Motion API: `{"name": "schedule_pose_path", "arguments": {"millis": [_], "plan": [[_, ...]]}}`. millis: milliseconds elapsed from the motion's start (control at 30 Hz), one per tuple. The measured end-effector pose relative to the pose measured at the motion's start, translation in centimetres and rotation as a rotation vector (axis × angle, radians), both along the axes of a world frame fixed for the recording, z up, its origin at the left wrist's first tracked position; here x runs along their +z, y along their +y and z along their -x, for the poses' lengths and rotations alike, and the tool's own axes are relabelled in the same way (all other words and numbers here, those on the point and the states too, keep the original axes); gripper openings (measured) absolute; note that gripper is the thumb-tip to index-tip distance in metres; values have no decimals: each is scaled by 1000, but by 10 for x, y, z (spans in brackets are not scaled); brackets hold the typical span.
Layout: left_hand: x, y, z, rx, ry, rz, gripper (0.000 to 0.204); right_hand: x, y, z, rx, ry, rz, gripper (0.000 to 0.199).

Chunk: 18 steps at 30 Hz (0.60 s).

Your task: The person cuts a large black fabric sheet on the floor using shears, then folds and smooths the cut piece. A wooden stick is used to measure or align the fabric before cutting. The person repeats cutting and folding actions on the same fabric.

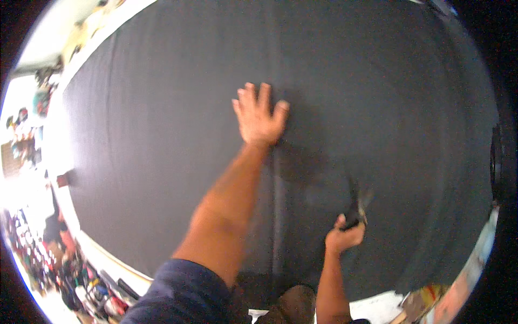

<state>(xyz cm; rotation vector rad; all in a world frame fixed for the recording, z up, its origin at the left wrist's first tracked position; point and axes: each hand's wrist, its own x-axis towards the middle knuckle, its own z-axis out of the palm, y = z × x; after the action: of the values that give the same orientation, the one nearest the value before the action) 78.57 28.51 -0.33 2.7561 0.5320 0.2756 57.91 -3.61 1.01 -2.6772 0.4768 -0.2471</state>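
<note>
Navy sleeve [186, 291]: closest of all!
Left hand [260, 120]: splayed wide, palm down, apparently steadying black fabric [162, 135] beneath!
Right hand [345, 237]: wrapped round scissors [354, 208], pointing ahead of the grip, likely for control!

The left side is badly overexposed, bleaching part of the clutter [38, 264] there to white, while the black cloth [162, 119] is dim and grainy, with pale sheen along its creases. Brightness comes mainly from the left; a soft, dark shadow [305, 156] lies to the right of the left hand [259, 120]. Motion blur smears the scissors [354, 213] in the right hand [346, 237]. Fisheye distortion bows straight edges near the rim, and the corners are black.
</note>
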Motion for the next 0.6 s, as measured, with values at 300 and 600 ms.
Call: {"name": "schedule_pose_path", "arguments": {"millis": [300, 600], "plan": [[121, -6, 167, -146, -77, 481, 51, -12, -21, 34, 0, -54, 68, 69], [195, 55, 676, 274, 352, 284, 43, 82, -145, 281, 83, -6, -262, 47]]}}
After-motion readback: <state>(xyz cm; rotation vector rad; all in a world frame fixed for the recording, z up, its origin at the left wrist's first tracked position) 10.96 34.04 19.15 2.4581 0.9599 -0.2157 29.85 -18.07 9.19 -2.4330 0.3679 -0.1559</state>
